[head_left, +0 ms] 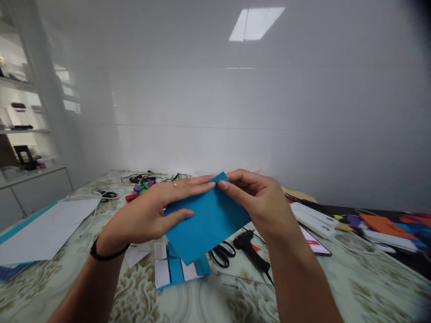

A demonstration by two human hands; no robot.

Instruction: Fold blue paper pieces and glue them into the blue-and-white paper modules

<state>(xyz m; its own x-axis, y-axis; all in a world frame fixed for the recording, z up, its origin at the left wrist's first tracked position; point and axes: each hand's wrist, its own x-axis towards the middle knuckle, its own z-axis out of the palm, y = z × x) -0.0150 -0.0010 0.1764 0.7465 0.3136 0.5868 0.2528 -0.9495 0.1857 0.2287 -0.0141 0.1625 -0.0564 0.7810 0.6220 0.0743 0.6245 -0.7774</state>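
Observation:
A blue sheet of paper is held up above the table, tilted, between both hands. My left hand grips its left side, thumb on the near face and the other fingers along the upper edge. At the top corner, my right hand pinches the paper between thumb and fingers. Under the sheet lies a blue and white folded paper piece, partly hidden. Black-handled scissors show their loops just below the sheet, and a black glue gun rests beside them, near my right wrist.
White and blue sheets lie at the left. Behind my left hand are cables and small coloured scraps. To the right are a white power strip, a phone or tablet and an orange piece. A wall stands behind the patterned table.

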